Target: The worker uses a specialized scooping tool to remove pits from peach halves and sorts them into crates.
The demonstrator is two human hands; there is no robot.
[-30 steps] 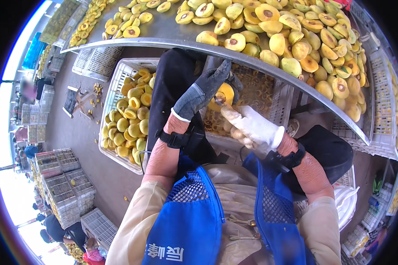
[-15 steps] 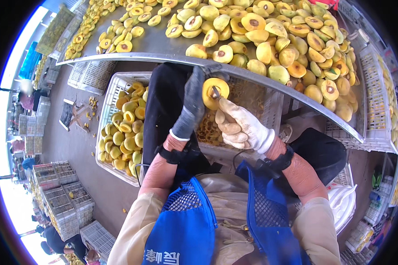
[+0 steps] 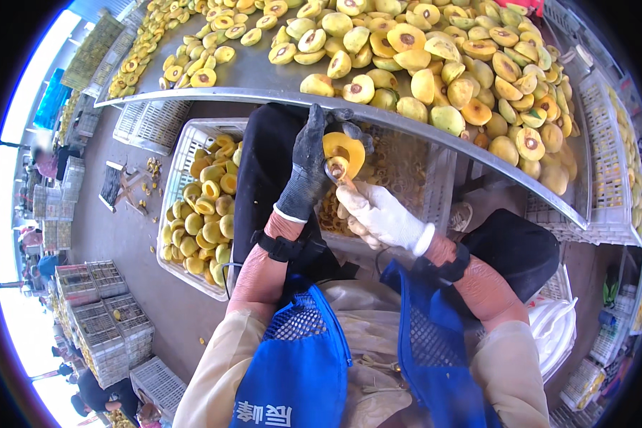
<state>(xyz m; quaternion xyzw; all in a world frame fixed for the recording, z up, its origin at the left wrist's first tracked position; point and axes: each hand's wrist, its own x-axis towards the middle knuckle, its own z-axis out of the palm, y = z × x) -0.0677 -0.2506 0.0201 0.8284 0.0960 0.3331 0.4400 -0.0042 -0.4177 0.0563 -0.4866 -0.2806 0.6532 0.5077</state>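
My left hand [image 3: 308, 165], in a dark grey glove, holds a halved yellow peach [image 3: 351, 147] with its cut face up, just below the table edge. A hollow shows in its middle. My right hand [image 3: 386, 216], in a white glove, is closed round a small pitting knife, mostly hidden by the fingers. At the knife's tip, against the near side of the peach half, sits a cut-out core piece [image 3: 337, 167] with brown pit. Beneath both hands stands a crate [image 3: 441, 187] with scooped-out cores and scraps in it.
A metal table [image 3: 264, 84] ahead bears heaps of peach halves [image 3: 471, 78]. To my left a white crate [image 3: 180, 143] holds hollowed halves. Stacked crates [image 3: 114, 324] stand farther left; another crate [image 3: 606, 171] is at the right. A small stool [image 3: 123, 187] and scraps lie on the floor.
The knife has cut round the pit, and the core piece has come out of the peach half toward me. My right hand has moved slightly left and down.
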